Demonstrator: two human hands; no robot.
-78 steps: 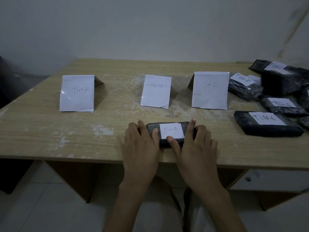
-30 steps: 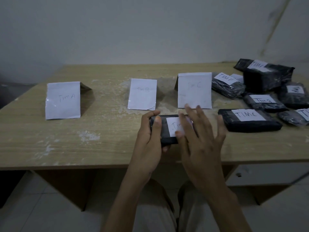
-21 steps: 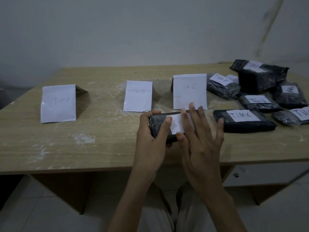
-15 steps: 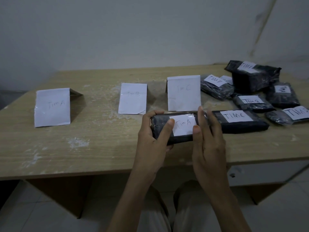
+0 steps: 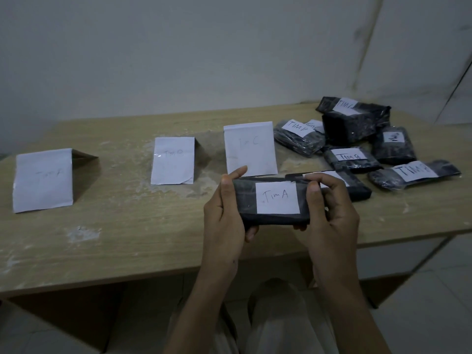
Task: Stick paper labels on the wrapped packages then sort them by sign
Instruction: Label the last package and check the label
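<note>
A flat black wrapped package (image 5: 245,200) is held above the table's front part, its white label (image 5: 277,198) reading "Tim A" facing up. My left hand (image 5: 224,213) grips its left end, thumb on top. My right hand (image 5: 329,208) grips the right end with curled fingers. Three folded paper signs stand on the table: "Tim A" (image 5: 43,180) at the left, "Tim B" (image 5: 172,160) in the middle, "Tim C" (image 5: 250,149) to its right.
Several labelled black packages lie in a heap (image 5: 355,123) at the table's right back. One more flat package (image 5: 357,185) lies just behind my right hand. The wooden table (image 5: 132,226) has white scuffs; a grey wall is behind it.
The package has been lifted off the table. My right hand stopped pressing the label flat and now grips the package's right end. The view has shifted right.
</note>
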